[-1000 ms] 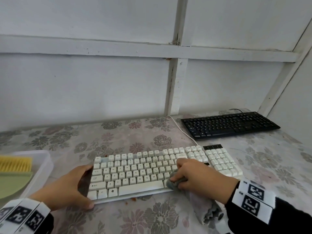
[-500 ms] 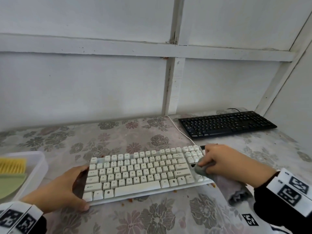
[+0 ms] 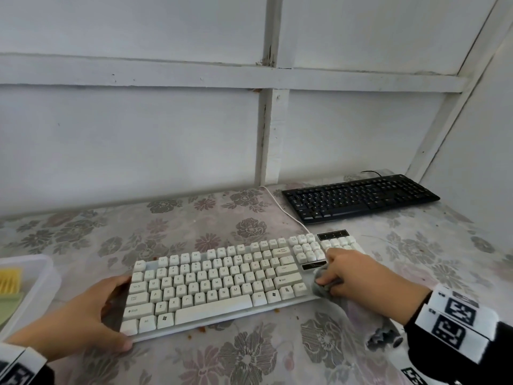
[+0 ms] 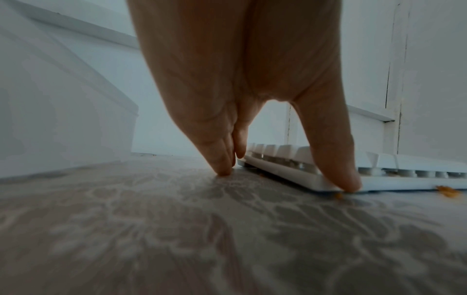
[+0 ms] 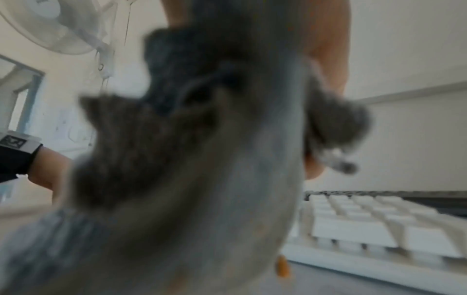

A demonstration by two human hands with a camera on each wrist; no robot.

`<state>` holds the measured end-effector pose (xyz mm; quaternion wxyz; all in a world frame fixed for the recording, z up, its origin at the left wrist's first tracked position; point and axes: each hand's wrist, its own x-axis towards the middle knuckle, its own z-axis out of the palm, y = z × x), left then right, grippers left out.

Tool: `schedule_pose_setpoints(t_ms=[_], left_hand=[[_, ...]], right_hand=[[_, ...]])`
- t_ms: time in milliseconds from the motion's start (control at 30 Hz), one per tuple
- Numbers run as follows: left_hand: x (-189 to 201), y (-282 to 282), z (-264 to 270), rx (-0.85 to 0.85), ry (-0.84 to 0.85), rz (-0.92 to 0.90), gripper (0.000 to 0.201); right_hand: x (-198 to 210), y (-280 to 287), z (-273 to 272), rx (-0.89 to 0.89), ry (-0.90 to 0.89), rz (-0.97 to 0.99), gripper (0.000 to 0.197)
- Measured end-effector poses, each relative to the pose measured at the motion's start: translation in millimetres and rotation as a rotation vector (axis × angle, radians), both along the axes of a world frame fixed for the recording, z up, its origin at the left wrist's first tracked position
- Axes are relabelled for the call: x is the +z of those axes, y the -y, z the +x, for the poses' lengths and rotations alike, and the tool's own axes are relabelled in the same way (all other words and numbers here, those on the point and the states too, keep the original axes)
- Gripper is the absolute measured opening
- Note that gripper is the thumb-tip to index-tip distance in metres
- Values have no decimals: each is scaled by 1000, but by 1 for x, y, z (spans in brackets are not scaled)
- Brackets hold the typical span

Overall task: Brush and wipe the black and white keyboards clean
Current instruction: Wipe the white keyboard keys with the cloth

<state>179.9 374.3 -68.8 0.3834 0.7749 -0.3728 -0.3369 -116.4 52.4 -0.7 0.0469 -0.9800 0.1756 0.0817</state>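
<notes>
The white keyboard [image 3: 216, 284] lies slantwise on the flowered tablecloth in front of me. My left hand [image 3: 111, 309] braces its left end: the thumb [image 4: 336, 159] presses the front corner and the straight fingers [image 4: 220, 159] touch the table at the far corner. My right hand [image 3: 352, 273] grips a bunched grey cloth [image 3: 322, 284] and presses it on the keyboard between the main keys and the number pad. The cloth [image 5: 202, 159] fills the right wrist view and hides the fingers. The black keyboard [image 3: 361, 197] sits at the back right, untouched.
A clear plastic tub [image 3: 36, 295] at the left edge holds a yellow brush [image 3: 9, 280] and a green dustpan [image 3: 8, 307]. Orange crumbs [image 3: 201, 329] lie along the white keyboard's front edge. Its white cable [image 3: 280, 204] runs back to the wall. The cloth's tail [image 3: 385, 333] trails on the table.
My right hand slid the cloth rightward along the white keyboard, from the space bar's right end to the gap beside the number pad. The left hand stayed at the left end.
</notes>
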Motion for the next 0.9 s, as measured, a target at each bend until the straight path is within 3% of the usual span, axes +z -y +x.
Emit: schedule_pose_setpoints(t_ms=[167,300,433,533,600,667,767,900], left_hand=[[-3,0,1,-8,-7,-9,129],[-8,-1,4,15,9,-1,130],[-10,-1,8,-8,12,6,127],[-15,-1,11,-70,40,36,121],[-24,-4,12,-36,174,75,108],[-27,-5,12,23,246,89,108],[-23,-4,20,-85,52,15,109],[-33,-7,37,-149,-37,-5,118]], right_hand=[[10,17,-21,-72,-96,-53,19],[26,29,-36,-185,-135,-99,43],[31,24,-34,-190,5,-29,14],[22,14,-21,-113,81,78,18],[12,11,-16,-69,68,90,17],[4,14,-19,-98,48,71,17],[4,26,-37,-177,40,57,18],[9,38,-53,-224,13,39,16]])
